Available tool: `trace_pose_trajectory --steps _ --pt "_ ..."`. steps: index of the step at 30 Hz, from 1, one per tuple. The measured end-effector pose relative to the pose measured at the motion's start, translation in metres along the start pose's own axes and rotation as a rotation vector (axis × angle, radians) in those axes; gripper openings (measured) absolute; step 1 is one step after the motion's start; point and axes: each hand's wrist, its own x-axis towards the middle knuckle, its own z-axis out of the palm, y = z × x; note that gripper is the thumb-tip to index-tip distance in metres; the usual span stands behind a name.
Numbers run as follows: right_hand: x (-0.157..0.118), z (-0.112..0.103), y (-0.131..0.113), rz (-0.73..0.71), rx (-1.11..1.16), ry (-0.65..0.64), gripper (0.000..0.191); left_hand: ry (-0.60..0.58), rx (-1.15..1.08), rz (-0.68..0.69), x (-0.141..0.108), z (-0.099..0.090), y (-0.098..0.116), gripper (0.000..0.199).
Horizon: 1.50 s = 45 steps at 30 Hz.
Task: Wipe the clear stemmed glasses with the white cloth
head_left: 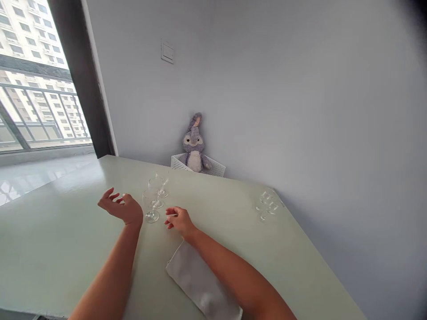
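Observation:
Three clear stemmed glasses stand upright in a row left of the table's middle; the nearest glass is between my two hands. My left hand is raised left of the glasses, palm turned up, fingers loosely curled and apart, holding nothing. Just right of the nearest glass, my right hand hovers with bent, parted fingers and nothing in them. Beneath my right forearm lies a folded grey cloth. Several more clear glasses are grouped near the table's right edge.
A plush toy sits in a white perforated basket behind the pale green table. Grey walls rise behind the table and on the right, with a switch plate. A window is at the left.

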Motion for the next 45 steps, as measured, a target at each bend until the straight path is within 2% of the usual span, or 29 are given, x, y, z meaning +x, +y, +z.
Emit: trace_pose_trajectory --steps 2,5,7,9,11,12,14,16,18,23,27,31,40,45 --pt "-0.022 -0.038 0.002 -0.029 0.012 0.085 0.025 -0.006 -0.01 0.022 -0.002 0.0 0.001 0.042" --pt "-0.059 -0.112 0.011 -0.076 0.016 0.315 0.021 -0.023 -0.028 0.041 -0.003 0.0 0.001 0.043" --pt "-0.083 -0.166 0.018 -0.111 0.012 0.516 0.018 -0.036 -0.036 0.047 -0.004 0.001 0.001 0.043" --pt "-0.102 -0.219 0.021 -0.151 -0.001 0.801 0.019 -0.04 -0.044 0.043 -0.004 0.002 0.001 0.043" --pt "-0.113 -0.264 0.021 -0.163 -0.008 0.97 0.026 -0.032 -0.045 0.02 -0.004 0.003 0.002 0.045" --pt "-0.116 -0.281 0.018 -0.161 -0.008 1.025 0.031 -0.027 -0.041 0.003 -0.004 0.003 0.002 0.046" --pt "-0.114 -0.307 0.012 -0.146 -0.006 1.053 0.04 -0.015 -0.028 -0.026 -0.002 0.004 0.002 0.046" --pt "-0.106 -0.321 0.007 -0.126 0.0 1.016 0.047 -0.002 -0.017 -0.041 0.0 0.004 -0.001 0.044" --pt "-0.095 -0.325 0.006 -0.105 0.004 0.97 0.047 0.014 -0.017 -0.044 0.003 0.004 -0.006 0.043" --pt "-0.075 -0.308 0.017 -0.1 -0.028 0.951 0.037 0.038 -0.005 -0.091 0.004 0.008 -0.023 0.043" --pt "-0.064 -0.272 0.022 -0.139 -0.062 0.852 0.034 0.01 0.033 -0.12 0.001 0.012 -0.036 0.04" --pt "-0.039 -0.217 0.019 -0.16 -0.086 0.682 0.032 -0.004 0.047 -0.151 -0.001 0.014 -0.042 0.039" --pt "0.046 -0.075 0.014 -0.156 -0.12 0.324 0.02 0.045 0.091 -0.184 0.006 0.015 -0.048 0.038" --pt "0.078 -0.023 0.011 -0.141 -0.116 0.231 0.013 0.027 0.1 -0.203 0.008 0.016 -0.049 0.038"
